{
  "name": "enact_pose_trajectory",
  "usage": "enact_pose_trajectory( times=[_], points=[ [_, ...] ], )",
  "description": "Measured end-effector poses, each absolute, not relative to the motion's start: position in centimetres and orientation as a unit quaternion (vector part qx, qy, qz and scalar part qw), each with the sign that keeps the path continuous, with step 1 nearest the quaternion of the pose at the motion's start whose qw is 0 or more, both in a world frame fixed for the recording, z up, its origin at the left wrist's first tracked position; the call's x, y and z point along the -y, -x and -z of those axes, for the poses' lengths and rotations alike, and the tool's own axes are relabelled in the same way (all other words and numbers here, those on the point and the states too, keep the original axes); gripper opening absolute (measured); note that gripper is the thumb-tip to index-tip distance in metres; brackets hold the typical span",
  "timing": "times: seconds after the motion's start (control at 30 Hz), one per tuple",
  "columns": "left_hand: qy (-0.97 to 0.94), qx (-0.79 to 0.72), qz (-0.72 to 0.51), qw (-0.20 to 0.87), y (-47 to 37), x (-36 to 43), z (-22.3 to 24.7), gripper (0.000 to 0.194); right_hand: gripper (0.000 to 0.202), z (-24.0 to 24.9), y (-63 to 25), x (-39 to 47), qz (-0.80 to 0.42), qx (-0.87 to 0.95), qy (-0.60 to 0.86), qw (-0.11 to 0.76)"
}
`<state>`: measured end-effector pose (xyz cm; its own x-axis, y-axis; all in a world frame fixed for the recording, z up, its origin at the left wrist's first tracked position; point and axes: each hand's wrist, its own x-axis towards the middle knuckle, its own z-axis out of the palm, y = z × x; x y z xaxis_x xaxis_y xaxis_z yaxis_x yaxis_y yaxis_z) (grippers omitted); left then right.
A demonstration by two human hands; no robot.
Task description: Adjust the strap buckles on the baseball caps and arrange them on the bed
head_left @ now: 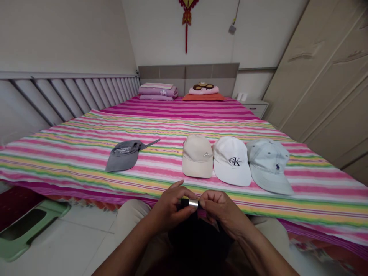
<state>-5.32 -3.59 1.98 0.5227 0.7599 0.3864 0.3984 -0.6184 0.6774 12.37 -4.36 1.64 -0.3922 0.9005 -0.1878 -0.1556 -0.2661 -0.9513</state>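
Over my lap, my left hand [171, 207] pinches a shiny silver buckle [193, 203] on a dark strap between thumb and fingers. The strap belongs to what looks like a black cap [193, 238], whose shape blends into the dark lap area. Close beside the buckle, my right hand [221, 210] grips the strap's other side with thumb and forefinger. Beyond my hands on the bed lie a beige cap [197, 153], a white cap with "CK" lettering [230, 159] and a pale blue cap [268, 163], side by side. A grey cap [125, 155] with its strap stretched out lies apart at the left.
A striped sheet covers the bed [161, 126]. Folded purple bedding [158, 92] and an orange pillow [202, 97] sit by the headboard [184, 73]. A rail [71, 92] runs along the left. A green stool [34, 226] stands on the floor at lower left.
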Motion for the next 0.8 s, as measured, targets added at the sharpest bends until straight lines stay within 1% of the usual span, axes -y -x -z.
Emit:
enact_pose_trajectory(
  times=[0.23,0.43,0.7,0.8],
  points=[
    [-0.828,-0.342,-0.351,0.272,5.55,3.68,-1.89,0.016,0.032,-1.75,-12.27,4.38,-0.708,0.456,0.386,0.378],
    [-0.824,-0.355,-0.353,0.265,5.71,3.54,-1.87,0.012,0.028,-1.51,-12.89,4.03,-0.714,0.449,0.39,0.37],
    [-0.815,-0.353,-0.355,0.294,5.44,3.65,-1.52,0.013,0.028,-1.83,-12.21,4.17,-0.735,0.425,0.37,0.377],
    [-0.8,-0.357,-0.356,0.326,5.48,3.63,-1.22,0.013,0.03,-1.79,-12.16,4.18,-0.745,0.409,0.355,0.389]
  ],
)
